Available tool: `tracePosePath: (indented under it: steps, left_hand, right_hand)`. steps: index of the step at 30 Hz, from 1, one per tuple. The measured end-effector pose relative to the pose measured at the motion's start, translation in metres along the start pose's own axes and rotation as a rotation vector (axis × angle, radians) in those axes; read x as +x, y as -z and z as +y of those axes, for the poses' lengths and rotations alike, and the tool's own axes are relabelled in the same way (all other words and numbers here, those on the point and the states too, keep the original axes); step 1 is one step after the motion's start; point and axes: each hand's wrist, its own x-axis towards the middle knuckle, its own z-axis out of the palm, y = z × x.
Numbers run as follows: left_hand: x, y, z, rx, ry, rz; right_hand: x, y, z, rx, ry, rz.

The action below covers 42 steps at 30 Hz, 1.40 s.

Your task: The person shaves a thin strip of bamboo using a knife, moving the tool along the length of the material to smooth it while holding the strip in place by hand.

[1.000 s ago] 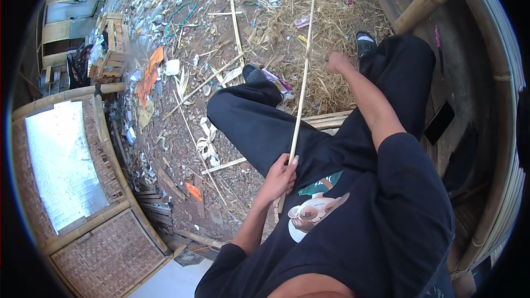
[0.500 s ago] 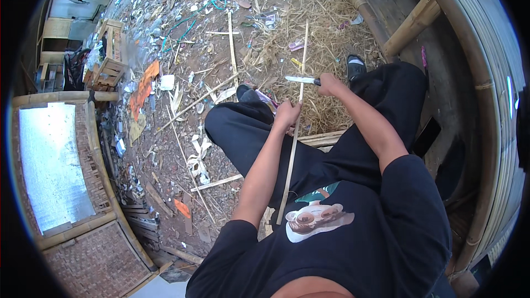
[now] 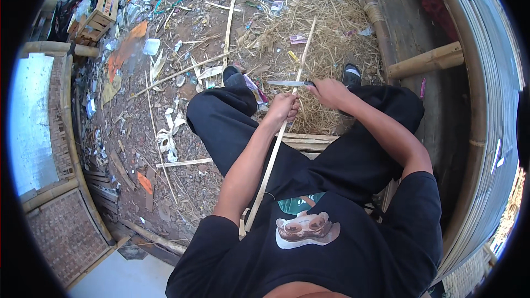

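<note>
Fingers of both hands stay clenched: left hand [image 3: 282, 107] has slid up the bamboo strip [image 3: 274, 150], right hand [image 3: 330, 92] holding knife [image 3: 287, 83].

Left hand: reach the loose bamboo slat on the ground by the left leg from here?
Probably not as is. The left hand is closed on the bamboo strip, and the slat lies beyond the left leg; it would have to let go and lean.

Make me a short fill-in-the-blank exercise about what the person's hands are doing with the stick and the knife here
1. The left hand has its grip closed around a long, thin bamboo ____.
2. The right hand holds a knife whose blade points toward the person's ____.
3. The knife blade lies ____ the bamboo strip, just above the left hand.
4. Past the person's feet the ground is covered with dry ____.

Missing words: strip; left; across; straw
</note>
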Motion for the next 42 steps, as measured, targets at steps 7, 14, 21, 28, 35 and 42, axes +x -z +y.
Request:
tracePosePath:
  steps: [7, 14, 21, 28, 35, 42]
  left_hand:
    - [-0.006, -0.012, 0.004, 0.011, 0.073, 0.03]
    - [-0.006, 0.0, 0.011, -0.034, 0.059, 0.012]
    - [-0.007, -0.003, 0.003, -0.048, 0.109, 0.056]
    - [-0.009, 0.0, 0.007, -0.057, 0.101, 0.037]
    - [-0.011, 0.006, 0.008, -0.045, 0.085, 0.041]
    - [-0.009, 0.0, 0.006, -0.044, 0.084, 0.037]
  right_hand:
    - [0.016, -0.014, 0.05, 0.07, -0.139, 0.047]
    - [0.011, -0.027, 0.01, 0.193, -0.211, 0.122]
    - [0.034, -0.031, 0.053, -0.013, -0.117, 0.155]
    - [0.01, -0.039, -0.001, 0.08, 0.213, 0.082]
    - [0.02, -0.034, 0.012, 0.029, -0.055, 0.2]
    - [0.032, -0.026, 0.033, 0.1, -0.123, 0.116]
